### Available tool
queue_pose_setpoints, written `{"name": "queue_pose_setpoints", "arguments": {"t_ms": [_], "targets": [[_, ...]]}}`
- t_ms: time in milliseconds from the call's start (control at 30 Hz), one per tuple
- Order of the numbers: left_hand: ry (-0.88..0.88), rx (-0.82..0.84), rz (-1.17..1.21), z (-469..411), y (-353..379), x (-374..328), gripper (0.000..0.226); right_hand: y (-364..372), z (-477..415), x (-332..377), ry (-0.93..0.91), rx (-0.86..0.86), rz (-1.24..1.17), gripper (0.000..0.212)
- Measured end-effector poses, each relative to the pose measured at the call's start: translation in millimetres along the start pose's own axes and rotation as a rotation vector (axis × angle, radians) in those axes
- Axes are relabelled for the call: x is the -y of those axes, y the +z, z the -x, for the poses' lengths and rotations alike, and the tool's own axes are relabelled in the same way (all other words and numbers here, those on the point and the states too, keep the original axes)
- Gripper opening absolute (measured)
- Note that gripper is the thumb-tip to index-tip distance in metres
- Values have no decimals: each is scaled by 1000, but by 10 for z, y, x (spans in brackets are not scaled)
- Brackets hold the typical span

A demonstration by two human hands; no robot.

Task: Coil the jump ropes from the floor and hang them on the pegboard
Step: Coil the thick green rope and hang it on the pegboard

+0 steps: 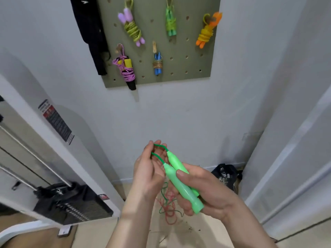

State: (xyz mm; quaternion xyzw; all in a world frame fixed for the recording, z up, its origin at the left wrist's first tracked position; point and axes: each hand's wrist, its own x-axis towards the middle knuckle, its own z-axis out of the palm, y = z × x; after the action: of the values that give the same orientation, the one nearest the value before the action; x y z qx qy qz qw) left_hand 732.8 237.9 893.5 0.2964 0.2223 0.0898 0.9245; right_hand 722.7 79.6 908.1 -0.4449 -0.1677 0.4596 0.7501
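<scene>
Your right hand [206,190] grips the two green handles [180,183] side by side, thumb pressed across them, their narrow ends pointing up towards your left hand [148,172]. That hand's fingers curl round the green cord [157,154] where it leaves the handle tips. Below your hands, on the pale floor [206,235], lies a loose tangle of red and green cord [168,206]; your wrists cover part of it, so you cannot tell how the green strands run up to the handles. Ahead stands a plain grey wall [179,113] bearing the olive pegboard [195,56], its top cut off by the frame. Five coiled ropes hang there: a lilac-handled rope [131,27], a green rope [171,24], an orange rope [207,31], a pink rope [126,68] and a blue-handled rope [158,64]. Dark cloth [91,33] hangs just beside the board's left edge. At your left is a weight stack [77,206] under a white frame with a sticker [56,120], its print too small to read. A black bag [226,173] sits against the wall on your right; its contents are hard to make out.
</scene>
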Motion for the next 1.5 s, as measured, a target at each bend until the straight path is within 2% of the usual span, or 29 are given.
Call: {"name": "queue_pose_setpoints", "arguments": {"t_ms": [100,200,267,333,433,500,567,667,767,867,967,1067,1167,1267,1333,1400,1500], "targets": [[78,-35,103,98,-192,-281,14,201,200,63,-75,149,-38,31],[130,-189,160,138,-552,-525,20,304,369,180,-216,293,-168,42],[86,-245,105,249,-772,-580,31,397,428,265,-308,313,-236,43],[-28,-203,-58,462,-908,-554,58,553,420,272,-331,244,-249,47],[-182,24,-378,949,-952,-558,87,903,310,78,-291,110,-275,52],[-157,135,-564,1260,-959,-645,82,1198,254,-138,-236,65,-287,57],[-11,188,-610,1540,-980,-799,67,1493,257,-375,-184,46,-273,57],[168,240,-624,1983,-1000,-1098,59,1914,325,-682,-123,52,-277,31],[219,290,-802,2310,-1001,-1292,56,2173,383,-896,-61,-14,-134,20],[192,327,-894,2470,-1026,-1317,46,2344,436,-1058,-22,-56,55,22],[150,275,-721,2536,-1084,-1270,26,2450,498,-1154,18,-98,227,25],[144,204,-511,2534,-1103,-1241,19,2467,541,-1104,37,-104,388,27],[128,110,-408,2470,-1071,-1256,14,2390,605,-1002,63,-37,370,23],[59,-21,-266,2280,-1115,-1344,17,2250,683,-969,34,45,228,17],[21,-87,-390,2146,-1217,-1399,33,2145,721,-984,-23,95,63,25],[63,-143,-702,2115,-1291,-1398,48,2088,741,-997,-66,128,-91,32],[369,-232,-1047,2143,-1335,-1362,42,2036,704,-1014,-51,210,-262,27]]}}
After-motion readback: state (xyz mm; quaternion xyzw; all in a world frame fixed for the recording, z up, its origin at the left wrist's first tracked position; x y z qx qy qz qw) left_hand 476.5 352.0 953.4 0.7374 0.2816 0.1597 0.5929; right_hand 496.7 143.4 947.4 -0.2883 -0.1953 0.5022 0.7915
